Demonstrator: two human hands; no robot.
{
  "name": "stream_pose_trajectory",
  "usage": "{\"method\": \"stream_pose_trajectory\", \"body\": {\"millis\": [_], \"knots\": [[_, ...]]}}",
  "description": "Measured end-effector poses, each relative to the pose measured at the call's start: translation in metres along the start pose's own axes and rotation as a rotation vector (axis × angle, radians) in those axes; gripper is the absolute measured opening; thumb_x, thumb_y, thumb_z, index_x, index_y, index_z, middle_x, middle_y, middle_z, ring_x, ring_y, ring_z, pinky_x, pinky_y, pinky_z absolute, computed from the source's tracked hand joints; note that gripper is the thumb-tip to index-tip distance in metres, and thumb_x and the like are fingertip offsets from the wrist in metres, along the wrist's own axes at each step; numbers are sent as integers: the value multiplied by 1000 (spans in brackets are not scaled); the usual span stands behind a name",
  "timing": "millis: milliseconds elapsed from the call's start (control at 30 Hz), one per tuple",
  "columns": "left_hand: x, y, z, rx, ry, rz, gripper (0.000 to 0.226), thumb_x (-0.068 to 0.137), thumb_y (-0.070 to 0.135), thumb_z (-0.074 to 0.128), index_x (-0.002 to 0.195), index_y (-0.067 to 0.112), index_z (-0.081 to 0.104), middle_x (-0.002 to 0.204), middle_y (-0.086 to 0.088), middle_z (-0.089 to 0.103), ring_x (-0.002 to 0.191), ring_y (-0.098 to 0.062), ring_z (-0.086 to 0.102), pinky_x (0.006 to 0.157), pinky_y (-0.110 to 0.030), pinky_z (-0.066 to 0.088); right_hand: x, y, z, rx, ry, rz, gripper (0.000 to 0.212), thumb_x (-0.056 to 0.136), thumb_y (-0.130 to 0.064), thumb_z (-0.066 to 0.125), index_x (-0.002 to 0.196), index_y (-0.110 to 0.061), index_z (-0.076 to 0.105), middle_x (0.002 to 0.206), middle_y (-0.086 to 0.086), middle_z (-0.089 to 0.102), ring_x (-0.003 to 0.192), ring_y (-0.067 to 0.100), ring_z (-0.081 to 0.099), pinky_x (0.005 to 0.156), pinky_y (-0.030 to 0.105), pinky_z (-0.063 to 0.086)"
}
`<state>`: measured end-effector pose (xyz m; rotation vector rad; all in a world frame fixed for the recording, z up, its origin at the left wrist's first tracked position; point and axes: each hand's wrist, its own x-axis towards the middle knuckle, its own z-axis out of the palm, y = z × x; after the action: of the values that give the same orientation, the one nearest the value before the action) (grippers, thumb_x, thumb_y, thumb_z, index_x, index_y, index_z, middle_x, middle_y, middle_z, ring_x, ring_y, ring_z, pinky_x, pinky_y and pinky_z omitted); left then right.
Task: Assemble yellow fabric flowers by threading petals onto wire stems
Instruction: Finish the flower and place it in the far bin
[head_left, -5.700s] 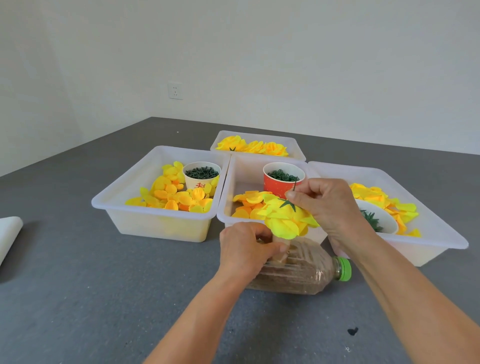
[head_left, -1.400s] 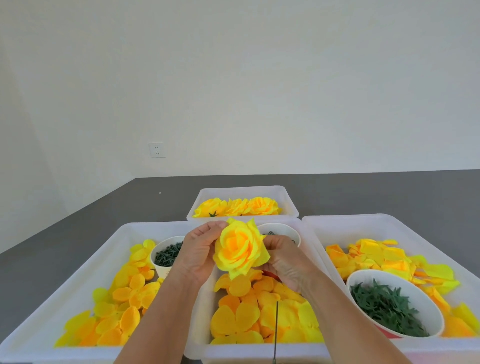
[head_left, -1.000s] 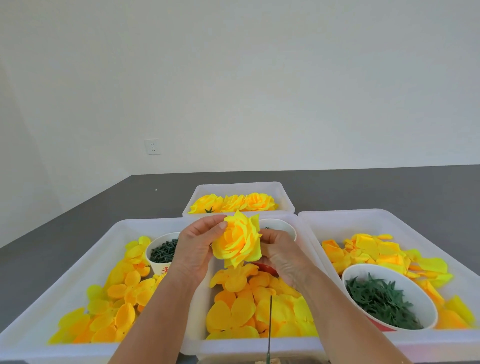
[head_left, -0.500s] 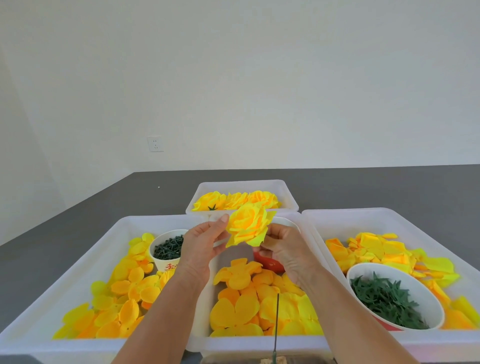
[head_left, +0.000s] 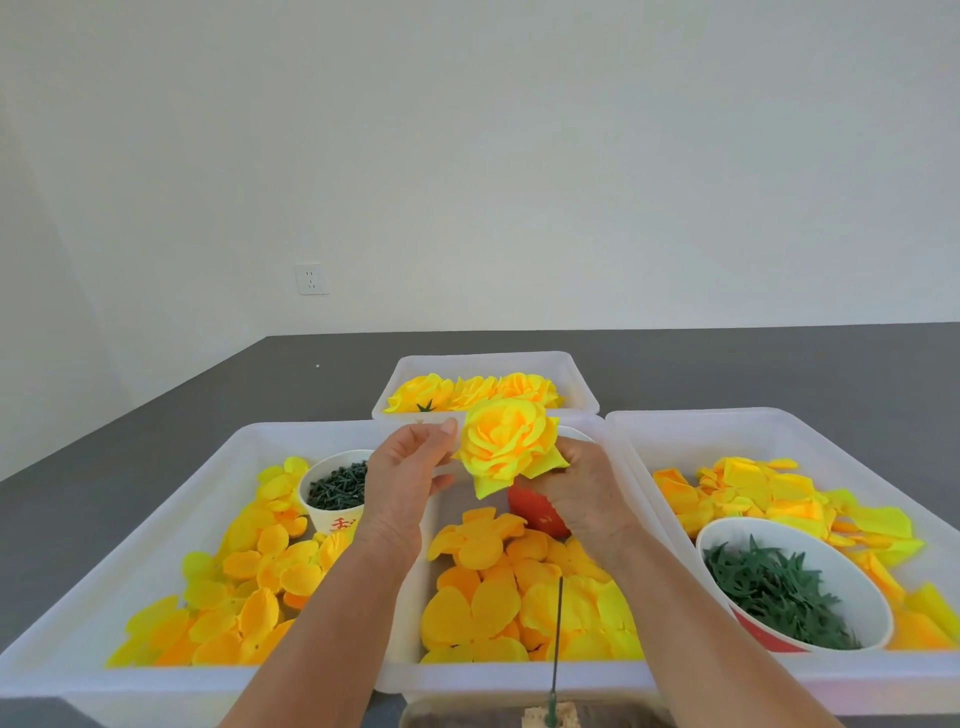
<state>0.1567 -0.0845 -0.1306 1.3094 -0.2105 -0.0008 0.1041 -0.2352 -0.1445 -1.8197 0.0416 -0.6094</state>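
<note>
White walls (head_left: 467, 156) and a dark grey surface (head_left: 779, 364) frame the work area. Above the middle bin (head_left: 405, 675), a finished yellow fabric flower (head_left: 506, 447) is held up in the air between both hands, its open face turned toward the camera. The right hand (head_left: 587, 493) grasps it from underneath and behind, fingers curled beneath the petals. The left hand (head_left: 405, 478) meets the flower's left edge, thumb tip and curled fingers pinching or touching the outer petals; which of the two cannot be told.

Below the hands, the middle bin holds loose yellow-orange petals (head_left: 483, 597) and a red cup (head_left: 535, 512), mostly hidden by the right hand. A thin dark wire stem (head_left: 558, 639) stands upright at the near edge, its foot stuck into a pale block (head_left: 545, 719) at the bottom of the view.

Left of that, another bin (head_left: 78, 623) holds smaller petals and a white cup of dark green pieces (head_left: 337, 486). The right bin (head_left: 831, 431) holds paler petals and a bowl of green leaf parts (head_left: 779, 592). A far bin (head_left: 488, 361) contains finished flowers (head_left: 472, 392). A wall socket (head_left: 310, 279) sits at the left.
</note>
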Motion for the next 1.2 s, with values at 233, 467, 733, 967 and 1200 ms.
{"method": "stream_pose_trajectory", "body": {"millis": [233,467,733,967,1200], "knots": [[-5,2,3,95,-42,-12,8,82,11,68,75,9,72,89,-8,73,102,-32,62,89,-46,50,0,2,-1,-153,41,-65,7,86,-12,66,89,-17,68,75,-19,56,70,-4,52,62,-4,37],[-1,0,2,50,10,-44,22,87,24,63,88,3,71,92,-14,70,89,-24,61,73,-33,53,4,4,0,-112,82,-90,2,81,-9,70,81,-7,71,76,2,67,69,4,55,59,2,41],[-8,2,3,82,-102,-12,36,69,40,71,65,6,60,60,-3,58,57,-11,54,52,-19,49,6,5,-2,-55,148,-19,17,78,-10,73,69,-22,65,66,-12,61,67,2,55,54,3,39],[-10,0,2,140,-239,51,26,64,31,72,62,6,64,60,-10,52,62,-18,47,56,-20,48,6,7,-4,-89,120,-47,6,77,-14,76,82,-17,72,72,-10,64,69,-1,57,57,3,42],[-13,4,2,130,-338,90,22,72,18,69,67,0,58,62,-9,49,60,-13,47,59,-20,49,5,4,-2,-28,130,-68,20,76,-8,75,71,-25,68,69,-14,65,70,3,60,58,6,45]]}}
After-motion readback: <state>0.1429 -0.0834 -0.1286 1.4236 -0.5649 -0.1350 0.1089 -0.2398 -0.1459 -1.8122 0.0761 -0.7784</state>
